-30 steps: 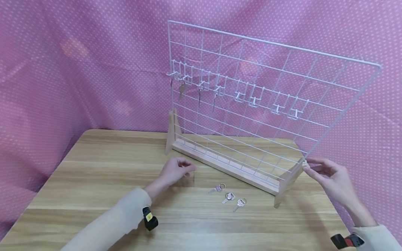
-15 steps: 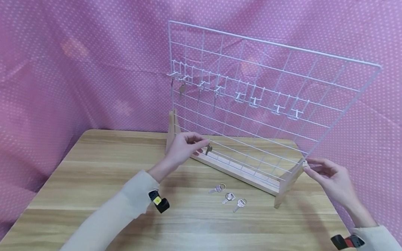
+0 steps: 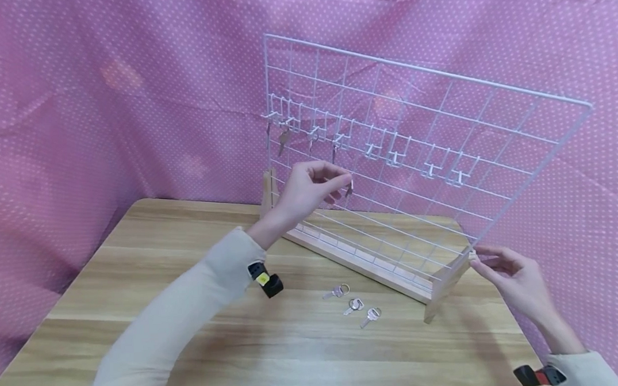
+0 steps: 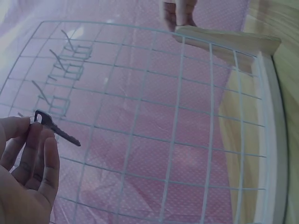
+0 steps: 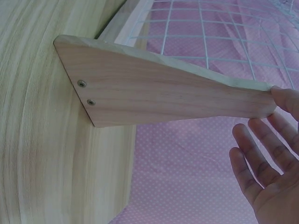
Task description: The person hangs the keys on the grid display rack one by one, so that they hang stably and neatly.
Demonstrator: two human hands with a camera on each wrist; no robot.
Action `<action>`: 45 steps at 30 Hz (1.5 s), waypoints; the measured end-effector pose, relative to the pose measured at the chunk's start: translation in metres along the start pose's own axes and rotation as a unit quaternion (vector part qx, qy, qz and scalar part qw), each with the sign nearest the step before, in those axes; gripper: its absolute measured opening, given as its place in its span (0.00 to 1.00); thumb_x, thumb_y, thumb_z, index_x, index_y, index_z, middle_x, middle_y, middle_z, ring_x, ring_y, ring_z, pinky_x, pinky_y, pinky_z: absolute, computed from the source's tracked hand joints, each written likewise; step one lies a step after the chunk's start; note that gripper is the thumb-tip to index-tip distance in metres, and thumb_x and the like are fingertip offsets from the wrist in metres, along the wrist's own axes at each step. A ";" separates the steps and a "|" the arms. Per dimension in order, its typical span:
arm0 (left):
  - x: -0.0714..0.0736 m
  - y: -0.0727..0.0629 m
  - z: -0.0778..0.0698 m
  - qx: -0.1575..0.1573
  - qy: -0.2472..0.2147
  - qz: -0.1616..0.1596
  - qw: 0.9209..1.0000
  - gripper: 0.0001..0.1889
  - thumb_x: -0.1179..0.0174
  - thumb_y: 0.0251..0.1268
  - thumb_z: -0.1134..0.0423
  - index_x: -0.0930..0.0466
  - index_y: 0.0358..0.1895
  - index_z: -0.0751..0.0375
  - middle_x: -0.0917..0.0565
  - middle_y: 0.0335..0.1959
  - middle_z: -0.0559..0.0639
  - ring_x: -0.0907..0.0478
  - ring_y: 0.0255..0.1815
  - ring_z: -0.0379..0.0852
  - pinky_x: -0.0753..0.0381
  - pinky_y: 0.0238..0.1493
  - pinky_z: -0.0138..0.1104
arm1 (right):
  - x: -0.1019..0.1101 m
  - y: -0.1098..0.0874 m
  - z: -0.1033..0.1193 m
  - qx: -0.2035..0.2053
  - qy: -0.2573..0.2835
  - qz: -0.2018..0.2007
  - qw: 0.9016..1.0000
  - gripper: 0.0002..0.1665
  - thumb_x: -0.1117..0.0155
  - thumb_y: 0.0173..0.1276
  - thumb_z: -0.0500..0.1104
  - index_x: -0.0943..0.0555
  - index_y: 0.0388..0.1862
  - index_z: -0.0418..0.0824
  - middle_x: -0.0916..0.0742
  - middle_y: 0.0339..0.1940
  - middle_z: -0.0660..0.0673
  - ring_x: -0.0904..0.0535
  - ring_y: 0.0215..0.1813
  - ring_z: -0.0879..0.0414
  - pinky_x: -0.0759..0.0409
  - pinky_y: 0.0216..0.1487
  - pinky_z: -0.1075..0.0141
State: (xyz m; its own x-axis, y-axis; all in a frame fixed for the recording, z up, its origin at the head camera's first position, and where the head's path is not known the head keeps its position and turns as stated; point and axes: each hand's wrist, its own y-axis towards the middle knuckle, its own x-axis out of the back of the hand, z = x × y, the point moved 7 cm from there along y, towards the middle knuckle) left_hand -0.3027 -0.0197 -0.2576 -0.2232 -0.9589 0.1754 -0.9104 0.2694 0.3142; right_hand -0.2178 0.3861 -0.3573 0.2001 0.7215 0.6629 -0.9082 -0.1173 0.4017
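Note:
My left hand point(image 3: 309, 190) is raised in front of the white wire grid point(image 3: 412, 67). Between thumb and fingertips it pinches a key point(image 4: 60, 130) near its head; the dark toothed blade points away from the hand in the left wrist view. At the grid's right end, my right hand point(image 3: 517, 282) grips the upper tip of the wooden end support point(image 5: 159, 84) between thumb and forefinger, its other fingers spread below. Several keys, one of them a brass-coloured key point(image 3: 283, 139), hang from hooks on the grid's left part. More white hooks point(image 3: 394, 158) continue to the right.
Three silver keys with rings lie on the wooden table: one key point(image 3: 336, 292) farther left, a middle key point(image 3: 353, 306) and a right key point(image 3: 371, 316). The grid's wooden base bar point(image 3: 364, 262) runs behind them. A pink dotted cloth point(image 3: 129, 108) hangs behind the table.
My left hand has risen from the table and moved right with a key, up to below the row of hooks. The right hand keeps its grip on the support; the head view has shifted slightly.

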 end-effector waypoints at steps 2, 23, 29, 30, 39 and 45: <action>-0.002 0.005 -0.009 -0.009 -0.007 -0.004 1.000 0.10 0.32 0.73 0.59 0.11 0.49 0.60 0.09 0.41 0.57 0.13 0.34 0.47 0.08 0.44 0.37 | 0.000 0.000 -0.001 -0.002 -0.002 0.001 1.000 0.22 0.30 0.71 0.32 0.21 0.61 0.27 0.16 0.44 0.78 0.17 0.42 0.78 0.20 0.46 0.86; -0.006 0.029 -0.026 -0.027 -0.011 -0.026 0.999 0.10 0.32 0.73 0.59 0.11 0.48 0.61 0.09 0.45 0.61 0.13 0.31 0.42 0.07 0.42 0.38 | 0.008 0.011 -0.001 -0.027 -0.029 0.041 0.998 0.22 0.27 0.71 0.38 0.18 0.60 0.31 0.16 0.43 0.78 0.17 0.42 0.78 0.19 0.43 0.82; -0.010 0.029 -0.026 -0.021 -0.015 -0.027 0.999 0.11 0.32 0.73 0.60 0.11 0.49 0.62 0.09 0.45 0.59 0.13 0.31 0.41 0.08 0.41 0.35 | 0.010 0.012 -0.004 -0.029 -0.038 0.049 0.998 0.22 0.27 0.71 0.38 0.18 0.61 0.31 0.16 0.42 0.78 0.18 0.42 0.78 0.20 0.43 0.82; -0.010 0.029 -0.026 -0.019 -0.016 -0.028 0.999 0.11 0.32 0.73 0.60 0.11 0.49 0.62 0.09 0.45 0.59 0.14 0.31 0.41 0.08 0.41 0.35 | 0.010 0.012 -0.004 -0.031 -0.039 0.049 0.998 0.22 0.27 0.71 0.38 0.18 0.61 0.31 0.16 0.42 0.78 0.18 0.42 0.78 0.20 0.43 0.82; -0.014 0.034 -0.023 -0.023 -0.024 -0.029 0.999 0.10 0.32 0.74 0.61 0.12 0.49 0.64 0.09 0.44 0.62 0.15 0.29 0.40 0.08 0.39 0.33 | 0.011 0.013 -0.006 -0.043 -0.045 0.058 0.996 0.23 0.27 0.72 0.40 0.19 0.62 0.32 0.16 0.42 0.78 0.18 0.43 0.78 0.20 0.43 0.81; -0.014 0.031 -0.018 -0.019 -0.022 -0.032 0.999 0.10 0.32 0.74 0.60 0.12 0.49 0.64 0.09 0.45 0.63 0.15 0.30 0.40 0.08 0.42 0.36 | 0.011 0.015 -0.008 -0.053 -0.046 0.067 0.995 0.24 0.27 0.73 0.42 0.18 0.62 0.32 0.16 0.41 0.77 0.18 0.43 0.78 0.20 0.43 0.80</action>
State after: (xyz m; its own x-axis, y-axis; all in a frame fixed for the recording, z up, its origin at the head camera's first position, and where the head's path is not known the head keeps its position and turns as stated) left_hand -0.3219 0.0036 -0.2330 -0.1804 -0.9771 0.1132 -0.9097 0.2095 0.3584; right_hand -0.2322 0.3975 -0.3487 0.1022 0.6384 0.7629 -0.9618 -0.1323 0.2395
